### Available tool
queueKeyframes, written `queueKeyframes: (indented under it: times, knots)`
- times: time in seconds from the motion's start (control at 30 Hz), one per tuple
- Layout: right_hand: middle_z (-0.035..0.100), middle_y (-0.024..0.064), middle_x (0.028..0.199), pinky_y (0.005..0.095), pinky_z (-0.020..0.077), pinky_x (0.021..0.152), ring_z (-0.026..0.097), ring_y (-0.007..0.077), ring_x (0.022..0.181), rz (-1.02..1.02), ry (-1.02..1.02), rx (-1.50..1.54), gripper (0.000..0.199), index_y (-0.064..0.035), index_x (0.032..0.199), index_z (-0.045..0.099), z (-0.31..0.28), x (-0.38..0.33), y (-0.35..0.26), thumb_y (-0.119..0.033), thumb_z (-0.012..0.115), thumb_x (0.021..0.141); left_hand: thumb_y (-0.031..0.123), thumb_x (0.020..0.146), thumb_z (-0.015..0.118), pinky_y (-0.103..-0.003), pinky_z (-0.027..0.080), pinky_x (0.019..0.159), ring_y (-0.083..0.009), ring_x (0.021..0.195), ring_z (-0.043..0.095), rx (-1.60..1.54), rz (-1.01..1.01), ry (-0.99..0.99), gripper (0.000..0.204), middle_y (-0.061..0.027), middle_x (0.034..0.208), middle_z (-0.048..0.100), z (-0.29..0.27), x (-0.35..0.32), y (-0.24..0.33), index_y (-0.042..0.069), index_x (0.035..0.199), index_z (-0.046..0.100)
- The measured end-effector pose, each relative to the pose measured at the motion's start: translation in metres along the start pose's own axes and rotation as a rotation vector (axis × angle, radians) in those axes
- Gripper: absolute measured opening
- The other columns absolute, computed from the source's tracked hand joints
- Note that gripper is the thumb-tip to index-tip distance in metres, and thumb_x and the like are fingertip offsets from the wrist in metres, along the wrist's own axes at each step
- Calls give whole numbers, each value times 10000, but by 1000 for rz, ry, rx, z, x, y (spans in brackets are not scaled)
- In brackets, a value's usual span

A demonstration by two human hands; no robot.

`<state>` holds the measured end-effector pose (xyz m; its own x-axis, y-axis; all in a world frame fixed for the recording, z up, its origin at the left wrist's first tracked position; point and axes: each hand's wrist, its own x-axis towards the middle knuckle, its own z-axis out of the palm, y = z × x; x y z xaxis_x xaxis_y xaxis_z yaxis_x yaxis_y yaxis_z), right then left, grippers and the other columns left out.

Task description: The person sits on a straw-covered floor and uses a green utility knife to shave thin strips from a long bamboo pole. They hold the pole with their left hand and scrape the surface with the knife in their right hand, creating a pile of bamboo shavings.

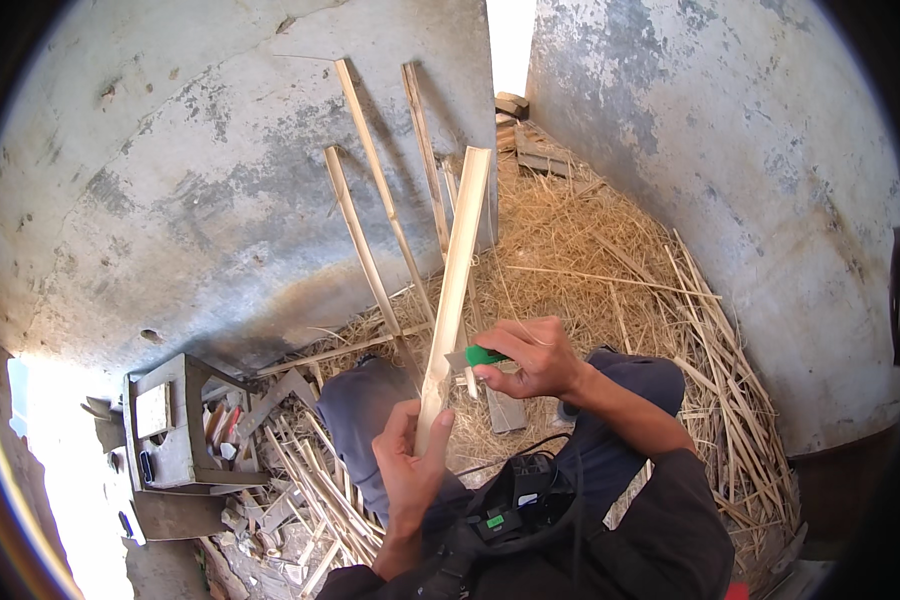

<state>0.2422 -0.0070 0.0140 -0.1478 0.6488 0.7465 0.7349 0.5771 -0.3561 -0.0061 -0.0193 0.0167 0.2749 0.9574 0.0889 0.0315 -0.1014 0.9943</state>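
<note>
My left hand grips the lower end of a long pale split bamboo strip that stands almost upright and slants up to the right. My right hand holds a green-handled knife whose blade rests against the strip a little above my left hand. Both knees in dark trousers lie just under the hands.
Several thin bamboo slats lean on the grey concrete wall behind. Straw and shavings cover the floor ahead and to the right. A grey block-like stool with scraps stands at the left. A second concrete wall closes the right side.
</note>
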Motion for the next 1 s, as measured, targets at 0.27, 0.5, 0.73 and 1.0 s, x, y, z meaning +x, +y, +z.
queueKeyframes:
  times: [0.27, 0.5, 0.73, 1.0]
  knots:
    - [684, 11, 781, 337, 554, 542, 691, 194, 606, -20, -10, -79, 271, -116, 1072, 773, 0, 1, 4, -343, 833, 936, 44, 1022, 770, -218, 499, 810, -47, 911, 639, -39, -35, -15, 178, -42, 988, 769, 0, -2, -2, -62, 1144, 697]
    - [632, 6, 735, 342, 538, 524, 661, 186, 572, -42, 20, -100, 270, -132, 1055, 770, 7, -3, 7, -365, 835, 934, 38, 1023, 763, -214, 488, 798, -41, 906, 618, -24, -46, -19, 168, -34, 981, 759, -5, -6, -4, -63, 1140, 696]
    - [601, -3, 715, 341, 523, 505, 644, 181, 548, -52, 10, -125, 265, -141, 1042, 769, 5, -1, 6, -383, 822, 946, 41, 1024, 758, -206, 470, 778, -32, 880, 591, 1, -49, -22, 163, -15, 958, 734, -7, -9, -2, -67, 1126, 691]
    - [676, 55, 768, 346, 533, 518, 670, 215, 585, 12, 67, -101, 283, -55, 1038, 764, -4, 6, 14, -323, 809, 960, 46, 1024, 758, -208, 465, 767, -28, 870, 580, -19, -87, -39, 151, 6, 936, 719, -8, -14, -7, -50, 1123, 696]
